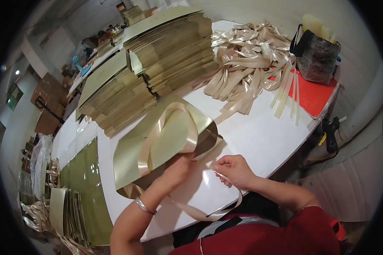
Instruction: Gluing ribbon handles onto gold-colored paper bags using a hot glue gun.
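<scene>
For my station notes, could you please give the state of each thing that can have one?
Left hand: partly hidden, grip unclear
Right hand: pinching ribbon
Ribbon loop: curving over gold card
Gold card: bent
Card stacks: piled high
Spare ribbons: heaped, tangled
Black holder: upright, holding pale sticks
Red sheet: lying flat

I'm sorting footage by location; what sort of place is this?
Probably a packaging workshop: tall stacks of flat gold cardboard, a heap of shiny beige ribbons, and what looks like a black glue gun.

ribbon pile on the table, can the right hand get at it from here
Probably yes: only bare white tabletop seems to lie between the right hand and the ribbon pile, though the hand appears busy pinching a ribbon.
</scene>
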The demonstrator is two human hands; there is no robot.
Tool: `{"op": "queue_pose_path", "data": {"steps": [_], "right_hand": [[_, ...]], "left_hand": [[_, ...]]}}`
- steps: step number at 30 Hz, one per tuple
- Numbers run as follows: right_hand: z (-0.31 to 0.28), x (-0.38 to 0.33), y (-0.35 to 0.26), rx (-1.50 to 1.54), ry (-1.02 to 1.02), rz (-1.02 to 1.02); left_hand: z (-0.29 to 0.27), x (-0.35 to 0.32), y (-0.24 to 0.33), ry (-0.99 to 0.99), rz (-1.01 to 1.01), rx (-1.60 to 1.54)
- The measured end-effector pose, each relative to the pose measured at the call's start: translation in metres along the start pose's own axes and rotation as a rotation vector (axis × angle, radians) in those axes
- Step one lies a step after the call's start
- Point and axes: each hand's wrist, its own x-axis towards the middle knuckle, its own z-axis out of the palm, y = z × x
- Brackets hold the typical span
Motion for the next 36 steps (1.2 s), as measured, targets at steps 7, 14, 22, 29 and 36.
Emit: {"op": "queue_pose_path", "data": {"steps": [7, 14, 22, 29, 36], "right_hand": [[0.009, 0.027, -0.008, 0.099, 0.198, -0.376], [0.036, 0.040, -0.009, 0.005, 0.365, -0.390], [0.043, 0.021, -0.013, 0.223, 0.228, -0.245], [0.036, 0.011, -0.014, 0.311, 0.070, -0.160], [0.037, 0.008, -0.011, 0.208, -0.063, -0.061]], "left_hand": [[-0.040, 0.008, -0.002, -0.039, -0.333, -0.970], [-0.038, 0.011, 0.000, 0.026, -0.331, -0.991], [-0.033, -0.001, 0.014, 0.096, -0.285, -0.965], [-0.032, -0.012, 0.022, -0.028, -0.239, -0.722], [-0.029, -0.013, 0.003, -0.074, -0.373, -0.838]]}}
